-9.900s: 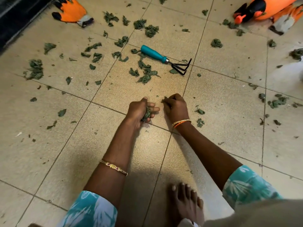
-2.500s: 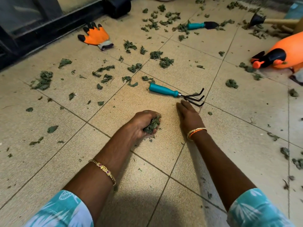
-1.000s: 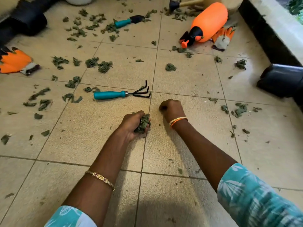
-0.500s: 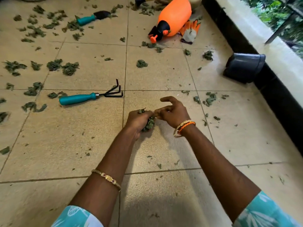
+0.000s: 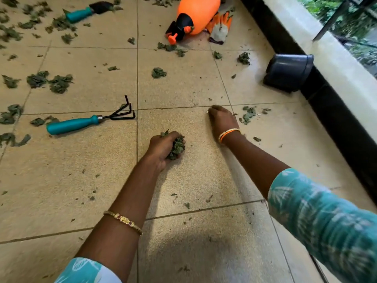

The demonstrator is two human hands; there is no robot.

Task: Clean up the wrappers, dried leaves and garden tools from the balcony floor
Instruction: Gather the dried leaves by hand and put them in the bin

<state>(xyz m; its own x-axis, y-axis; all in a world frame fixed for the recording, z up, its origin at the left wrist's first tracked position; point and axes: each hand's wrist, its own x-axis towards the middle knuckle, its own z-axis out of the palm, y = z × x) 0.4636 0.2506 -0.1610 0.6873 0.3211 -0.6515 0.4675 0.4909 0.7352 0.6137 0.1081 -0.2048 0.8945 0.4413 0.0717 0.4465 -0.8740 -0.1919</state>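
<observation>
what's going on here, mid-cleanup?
Yes. A person is picking dried leaves off the balcony floor by hand. The left hand grips a wad of leaves; the right hand is down on the tile beside a small leaf pile. The hand rake, trowel, sprayer and glove lie untouched, with many leaves around.

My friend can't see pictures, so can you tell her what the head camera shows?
A person crouches over a tiled balcony floor, the left hand gripping a bunch of dried leaves while the right hand reaches toward loose leaves. A teal hand rake, an orange sprayer and more leaves lie about.
</observation>
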